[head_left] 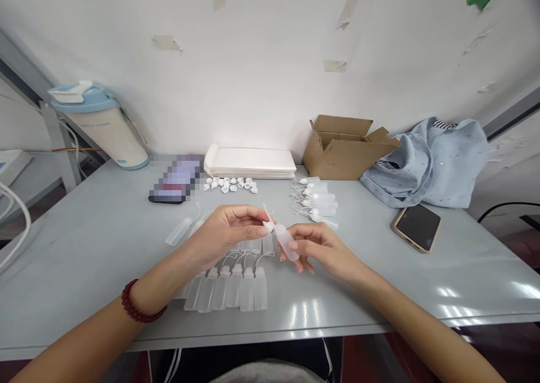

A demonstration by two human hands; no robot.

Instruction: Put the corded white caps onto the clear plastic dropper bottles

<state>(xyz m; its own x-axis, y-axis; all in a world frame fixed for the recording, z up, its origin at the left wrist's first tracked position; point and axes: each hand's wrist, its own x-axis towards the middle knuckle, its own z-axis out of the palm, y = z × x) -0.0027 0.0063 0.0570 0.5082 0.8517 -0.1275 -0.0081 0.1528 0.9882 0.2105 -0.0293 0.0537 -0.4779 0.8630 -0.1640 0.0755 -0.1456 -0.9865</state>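
Observation:
Over the middle of the table, my right hand (pixel 314 248) grips a small translucent squeeze bottle (pixel 287 243), tilted with its neck up and to the left. My left hand (pixel 230 230) pinches a small white cap (pixel 269 226) with a thin stem right at that neck; whether it is seated on the bottle I cannot tell. Below my left hand lie several squeeze bottles (pixel 236 287) in rows with thin white tubes at their necks, partly covered by the hand. Loose white caps (pixel 225 188) are scattered farther back. To the right lies a column of similar bottles (pixel 320 198).
A stack of white envelope-like sheets (pixel 253 161) lies by the wall. Beside it stand an open cardboard box (pixel 333 155) and a blue cloth bag (pixel 439 163). A phone (pixel 418 227) rests at right, another phone (pixel 177 178) and a cream tumbler (pixel 109 130) at left.

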